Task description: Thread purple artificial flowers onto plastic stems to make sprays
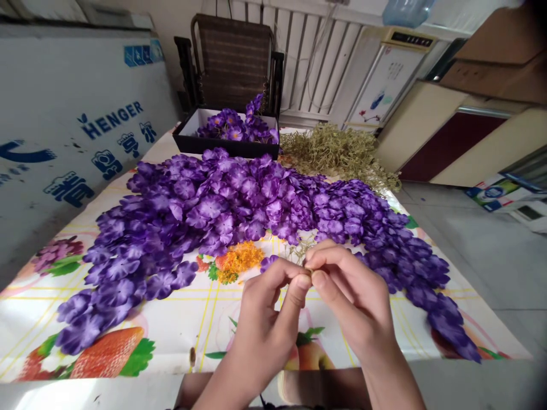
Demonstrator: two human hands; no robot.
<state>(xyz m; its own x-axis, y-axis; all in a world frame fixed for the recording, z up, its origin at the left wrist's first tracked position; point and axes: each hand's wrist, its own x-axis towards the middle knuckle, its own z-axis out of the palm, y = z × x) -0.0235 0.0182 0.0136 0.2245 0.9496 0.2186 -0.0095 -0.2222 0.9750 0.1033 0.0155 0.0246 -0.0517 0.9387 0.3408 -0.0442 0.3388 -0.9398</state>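
Observation:
My left hand and my right hand meet above the near middle of the table. Thumb and forefinger of each are pinched together, fingertips almost touching. Between them shows a tiny greenish-brown bit, seemingly part of an artificial flower stem, mostly covered by the fingers. Just behind the fingertips lie thin pale-green stems; whether they join the held bit I cannot tell. Left of these is a small heap of orange flower centres. Purple fabric petals spread in a wide arc around both hands.
A black box with assembled purple flowers stands at the table's far side. Beside it lies a pile of green plastic stems. A fruit-print cloth covers the table. Beyond are a chair and a water dispenser.

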